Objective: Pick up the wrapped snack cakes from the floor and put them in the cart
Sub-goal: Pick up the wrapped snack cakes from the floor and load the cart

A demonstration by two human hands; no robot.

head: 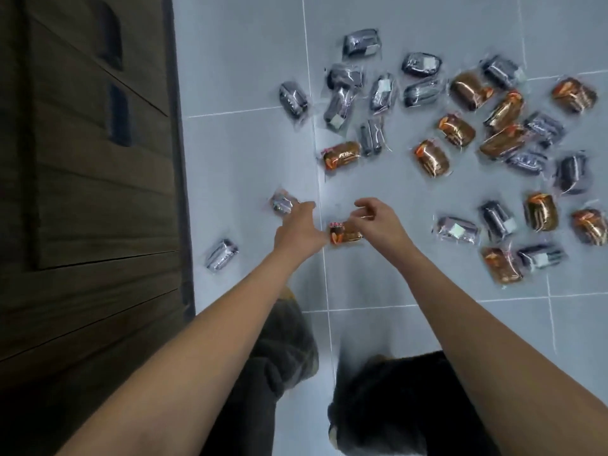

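Several wrapped snack cakes lie scattered on the pale tiled floor (250, 153), some dark, some orange-brown. My left hand (297, 230) reaches out to a dark wrapped cake (280, 203), fingertips touching its wrapper. My right hand (378, 220) has its fingers curled over an orange-brown wrapped cake (343, 233) that lies between the two hands; whether it grips it is unclear. Another dark cake (221, 255) lies alone to the left. No cart is in view.
A dark wooden cabinet (88, 192) with drawers runs along the left side. The main pile of cakes (460, 133) spreads over the upper right. My legs in dark trousers (394, 406) fill the bottom centre.
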